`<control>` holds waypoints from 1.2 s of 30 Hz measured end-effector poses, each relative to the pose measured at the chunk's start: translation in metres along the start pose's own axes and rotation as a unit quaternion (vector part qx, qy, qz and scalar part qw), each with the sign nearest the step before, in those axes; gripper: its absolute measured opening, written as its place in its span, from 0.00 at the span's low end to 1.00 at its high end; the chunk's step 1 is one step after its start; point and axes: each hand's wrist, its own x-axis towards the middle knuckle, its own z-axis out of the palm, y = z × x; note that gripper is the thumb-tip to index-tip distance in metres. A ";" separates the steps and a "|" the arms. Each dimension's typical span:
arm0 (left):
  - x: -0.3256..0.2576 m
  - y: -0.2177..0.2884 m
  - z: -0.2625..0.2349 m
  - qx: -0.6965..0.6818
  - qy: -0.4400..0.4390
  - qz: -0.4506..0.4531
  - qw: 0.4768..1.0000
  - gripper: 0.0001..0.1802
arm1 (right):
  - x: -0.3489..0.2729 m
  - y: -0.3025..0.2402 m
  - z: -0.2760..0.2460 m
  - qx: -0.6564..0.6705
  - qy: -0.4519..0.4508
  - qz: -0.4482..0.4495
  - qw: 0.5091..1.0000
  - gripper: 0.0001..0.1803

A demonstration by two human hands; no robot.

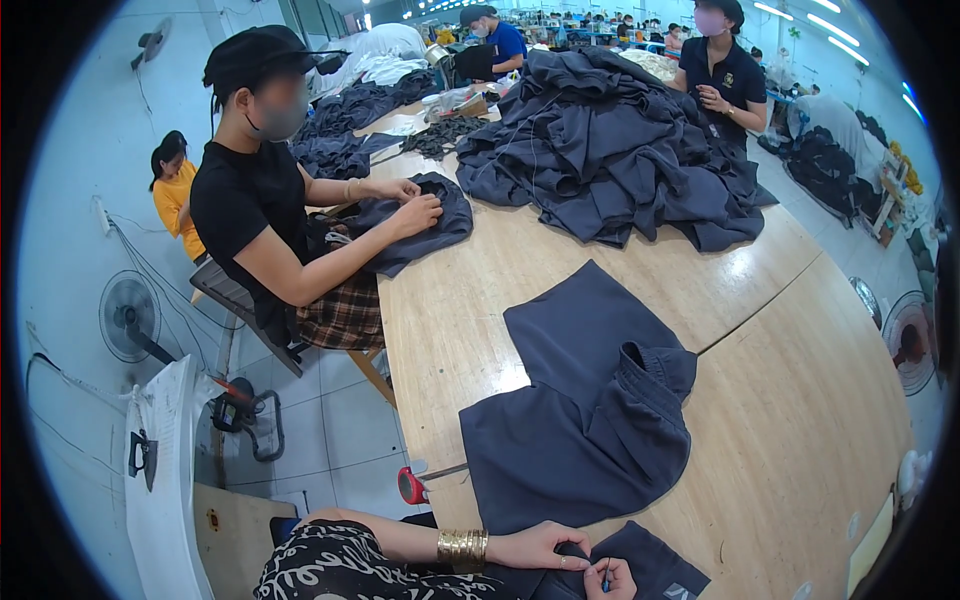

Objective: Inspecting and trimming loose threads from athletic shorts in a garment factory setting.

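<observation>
Dark grey fabric of a garment (640,556) lies at the near edge of the table, with a small pale mark at its corner. My left hand (540,547), with gold bangles at the wrist, is closed on a fold of it. Close beside it, my right hand (612,578) is pinched at the same cloth. A small dark bluish thing shows at its fingertips, too small to name, and the picture's lower edge cuts the hand off. Just beyond my hands, a pair of dark grey shorts (560,440) lies spread out, its gathered waistband to the right.
A large heap of dark grey garments (610,150) covers the table's far part. On the left, a seated co-worker (265,190) handles dark cloth (430,235). Another person (725,80) stands behind the heap. A red round object (411,485) sits at the table's left edge.
</observation>
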 end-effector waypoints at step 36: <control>0.002 0.051 0.043 0.091 0.018 0.260 0.961 0.15 | -0.070 -0.083 -0.032 -0.288 0.034 -0.117 0.950 0.08</control>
